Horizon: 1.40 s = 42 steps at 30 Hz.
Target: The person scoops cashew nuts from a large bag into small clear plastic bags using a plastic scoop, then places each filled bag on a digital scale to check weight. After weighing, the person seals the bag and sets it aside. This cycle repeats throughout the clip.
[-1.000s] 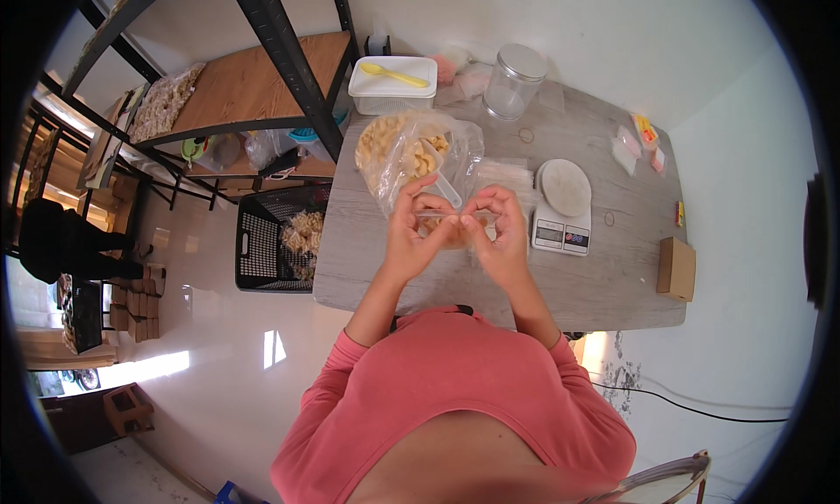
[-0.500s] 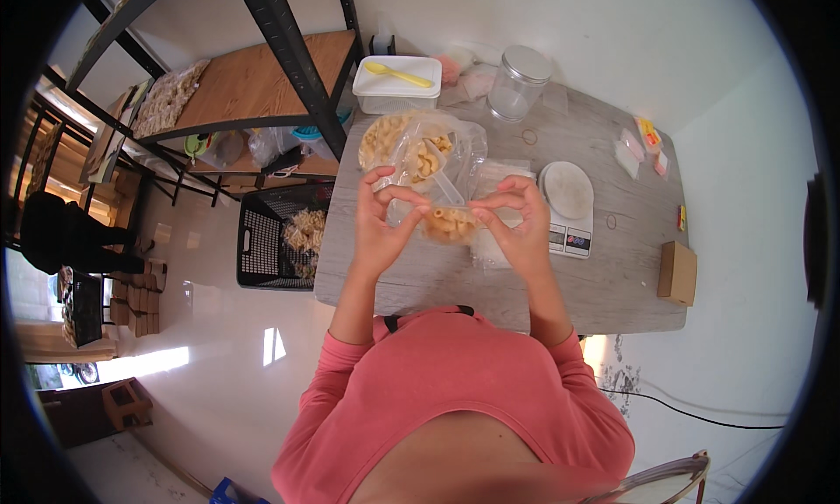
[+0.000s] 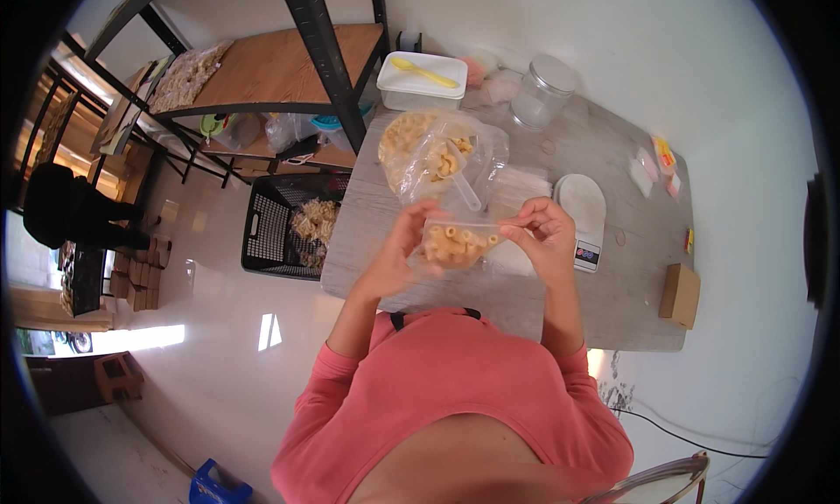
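A small clear plastic bag (image 3: 457, 246) of pale, tube-shaped pasta-like snacks hangs over the table's near side. My right hand (image 3: 544, 234) pinches its top right corner between thumb and fingers. At the bag's left edge, my left hand (image 3: 395, 252) has its fingers apart and slightly smeared by motion; whether they touch the plastic is hard to see. Behind lies a large open bag (image 3: 404, 145) of the same snacks, with a clear scoop (image 3: 467, 191) resting in it. Flat clear bags (image 3: 520, 187) lie beside a white kitchen scale (image 3: 581, 205).
A lidded white tub (image 3: 422, 91) with a yellow spoon (image 3: 423, 72) and a clear jar (image 3: 541, 93) stand at the back. A cardboard box (image 3: 679, 296) sits at the right edge. Left of the table are a black crate (image 3: 271, 228) and a shelf rack (image 3: 319, 62).
My left hand has come off the bag's top edge and moved down and left, its fingers spreading. My right hand keeps its pinch. The whole view has shifted slightly.
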Motion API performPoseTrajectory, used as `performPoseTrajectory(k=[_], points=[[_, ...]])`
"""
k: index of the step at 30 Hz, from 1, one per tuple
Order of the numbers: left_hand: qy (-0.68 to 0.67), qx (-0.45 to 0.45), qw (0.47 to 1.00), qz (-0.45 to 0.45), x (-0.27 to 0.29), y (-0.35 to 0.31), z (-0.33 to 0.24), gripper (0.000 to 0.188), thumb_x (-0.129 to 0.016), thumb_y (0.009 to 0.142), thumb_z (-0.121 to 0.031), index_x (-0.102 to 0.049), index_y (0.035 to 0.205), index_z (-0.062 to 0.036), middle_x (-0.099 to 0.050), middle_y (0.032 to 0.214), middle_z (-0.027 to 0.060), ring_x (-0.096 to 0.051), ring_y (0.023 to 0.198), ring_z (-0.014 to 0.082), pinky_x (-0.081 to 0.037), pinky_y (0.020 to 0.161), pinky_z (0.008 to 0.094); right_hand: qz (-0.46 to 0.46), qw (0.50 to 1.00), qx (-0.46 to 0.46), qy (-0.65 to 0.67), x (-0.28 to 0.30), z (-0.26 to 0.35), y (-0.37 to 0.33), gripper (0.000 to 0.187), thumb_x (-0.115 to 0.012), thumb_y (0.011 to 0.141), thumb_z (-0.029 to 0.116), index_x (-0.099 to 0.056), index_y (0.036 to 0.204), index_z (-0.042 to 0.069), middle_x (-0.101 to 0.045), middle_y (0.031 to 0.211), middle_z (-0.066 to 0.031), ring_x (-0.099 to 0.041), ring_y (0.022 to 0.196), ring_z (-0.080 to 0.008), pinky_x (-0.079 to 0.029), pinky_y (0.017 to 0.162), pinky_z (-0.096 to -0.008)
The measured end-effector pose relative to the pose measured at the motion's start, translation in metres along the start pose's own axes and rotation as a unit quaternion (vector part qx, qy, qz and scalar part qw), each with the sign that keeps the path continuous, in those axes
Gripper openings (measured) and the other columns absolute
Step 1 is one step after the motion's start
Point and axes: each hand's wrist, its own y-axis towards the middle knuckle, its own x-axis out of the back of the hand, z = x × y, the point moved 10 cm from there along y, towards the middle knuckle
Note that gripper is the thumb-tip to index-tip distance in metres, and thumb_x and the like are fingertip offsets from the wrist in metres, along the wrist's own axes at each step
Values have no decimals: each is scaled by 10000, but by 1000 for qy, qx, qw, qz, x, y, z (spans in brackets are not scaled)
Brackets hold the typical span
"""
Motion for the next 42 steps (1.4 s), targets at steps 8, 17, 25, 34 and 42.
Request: performPoseTrajectory(k=[8,17,25,34,42], points=[[47,206,977,6,51,-91,57,479,-682,803,-163,-476,1203,-1,-608,1053,69,-572,961,136,-476,837,293,-20,999,-30,-24,-19,-28,-5,201,-581,838,19,-577,1036,-13,-636,1015,-108,-620,881,-158,-464,799,-268],[61,245,873,-416,277,-224,101,479,-475,926,-355,-394,1263,-24,-550,1144,75,-590,956,183,-520,750,323,-96,990,-104,-12,54,-94,-40,258,-461,938,169,-578,833,-36,-637,907,-131,-609,887,-201,-475,807,-301],[-42,210,894,-394,386,-170,138,700,-435,870,-557,-190,1411,-185,-170,1446,109,-203,1318,329,-280,966,620,-106,988,-104,-39,51,-88,-49,256,-500,909,147,-561,1080,-34,-641,878,-128,-613,855,-179,-468,805,-290],[-60,243,790,-560,331,-160,112,966,-562,775,-602,-12,1432,-156,20,1471,166,-5,1355,387,-245,964,663,-167,968,-166,-83,86,-99,-65,292,-505,904,157,-528,1175,51,-624,737,-35,-528,685,-75,-378,631,-213],[10,260,947,-186,187,-81,82,721,-452,898,-485,-141,1395,-65,-369,1340,125,-397,1206,261,-402,923,447,-226,939,-79,-247,113,-108,-66,331,-480,847,5,-530,1170,60,-551,896,-43,-540,815,-101,-425,783,-255]])
